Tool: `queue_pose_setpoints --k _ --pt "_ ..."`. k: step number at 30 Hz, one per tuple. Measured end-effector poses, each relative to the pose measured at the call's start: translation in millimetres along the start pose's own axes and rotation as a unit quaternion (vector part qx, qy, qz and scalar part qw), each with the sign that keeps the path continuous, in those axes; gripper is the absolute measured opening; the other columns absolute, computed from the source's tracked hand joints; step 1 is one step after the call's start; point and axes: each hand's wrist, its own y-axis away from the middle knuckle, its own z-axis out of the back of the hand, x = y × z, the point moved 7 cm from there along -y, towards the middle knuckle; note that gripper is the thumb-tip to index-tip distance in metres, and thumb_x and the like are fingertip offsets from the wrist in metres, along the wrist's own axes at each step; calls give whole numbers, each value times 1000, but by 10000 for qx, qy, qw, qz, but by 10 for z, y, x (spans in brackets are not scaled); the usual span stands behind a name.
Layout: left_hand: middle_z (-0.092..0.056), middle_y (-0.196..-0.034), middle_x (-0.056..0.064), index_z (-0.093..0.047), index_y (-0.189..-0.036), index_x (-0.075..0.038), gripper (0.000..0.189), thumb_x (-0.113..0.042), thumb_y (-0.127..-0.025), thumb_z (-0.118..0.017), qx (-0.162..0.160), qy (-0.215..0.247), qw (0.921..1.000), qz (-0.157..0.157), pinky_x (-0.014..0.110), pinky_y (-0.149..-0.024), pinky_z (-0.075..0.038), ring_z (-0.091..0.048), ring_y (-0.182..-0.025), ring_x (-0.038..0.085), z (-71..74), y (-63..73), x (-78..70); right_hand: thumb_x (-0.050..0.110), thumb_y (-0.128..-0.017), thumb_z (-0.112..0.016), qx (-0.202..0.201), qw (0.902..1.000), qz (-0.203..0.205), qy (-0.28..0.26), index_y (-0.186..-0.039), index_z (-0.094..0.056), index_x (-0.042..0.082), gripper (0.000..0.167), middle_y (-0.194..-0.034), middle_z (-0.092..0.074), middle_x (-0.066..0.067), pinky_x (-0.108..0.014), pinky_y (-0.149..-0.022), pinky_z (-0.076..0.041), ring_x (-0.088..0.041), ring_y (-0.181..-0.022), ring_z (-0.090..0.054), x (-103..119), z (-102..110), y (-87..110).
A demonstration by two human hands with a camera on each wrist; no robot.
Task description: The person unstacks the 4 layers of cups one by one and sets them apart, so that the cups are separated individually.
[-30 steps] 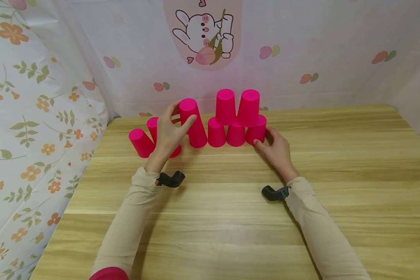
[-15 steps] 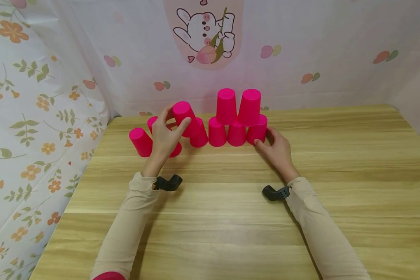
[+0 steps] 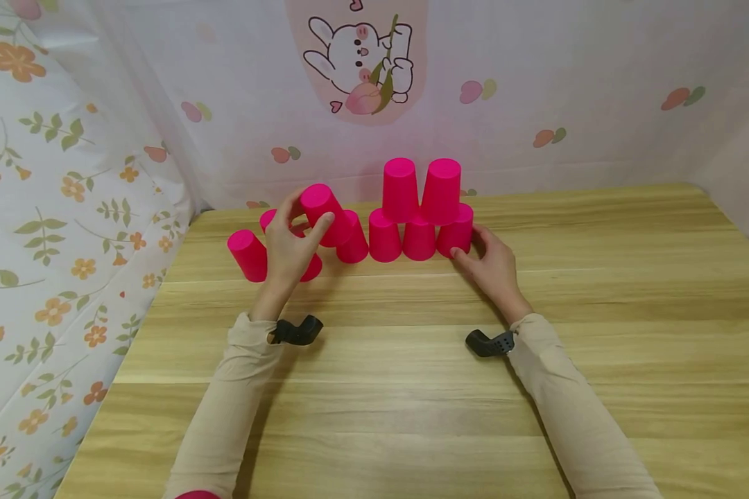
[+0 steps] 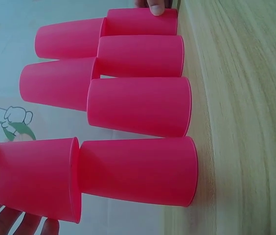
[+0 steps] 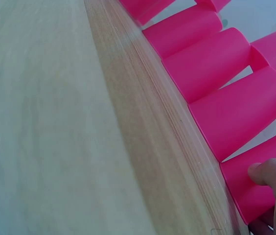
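In the head view, my left hand (image 3: pixel 290 242) grips an upside-down pink cup (image 3: pixel 326 215), thumb on the near side and fingers behind. This cup leans, and its rim is right at the top of the leftmost bottom-row cup (image 3: pixel 353 242), as the left wrist view also shows. My right hand (image 3: pixel 489 267) holds the rightmost bottom-row cup (image 3: pixel 457 225) between thumb and fingers. Between these two stand a second cup (image 3: pixel 384 239) and a third cup (image 3: pixel 419 241). Two upper cups, a left one (image 3: pixel 400 190) and a right one (image 3: pixel 442 190), rest across the bottom row's right part.
Left of the row stand more pink cups: an outer cup (image 3: pixel 247 256), a rear cup (image 3: pixel 268 219) and a near cup (image 3: pixel 313 267), the last two partly hidden by my left hand. A printed cloth (image 3: pixel 505 152) hangs behind the wooden table (image 3: pixel 399 388).
My left hand has shifted left and slightly down with its cup, which has gone from nearly upright over the leftmost bottom cup to leaning. The right hand stays on its cup.
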Motion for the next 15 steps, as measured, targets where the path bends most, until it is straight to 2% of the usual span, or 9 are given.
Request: queue_pose_setpoints --k 15 --pt "-58 -110 23 -50 -123 9 47 -4 -82 -68 -143 84 9998 -64 46 -84 -50 -56 -99 27 42 55 77 21 -82 -69 8 10000 68 -1 -127 -51 -4 54 -125 -55 -21 -42 -98 -39 -34 -116 -51 14 -10 -1"
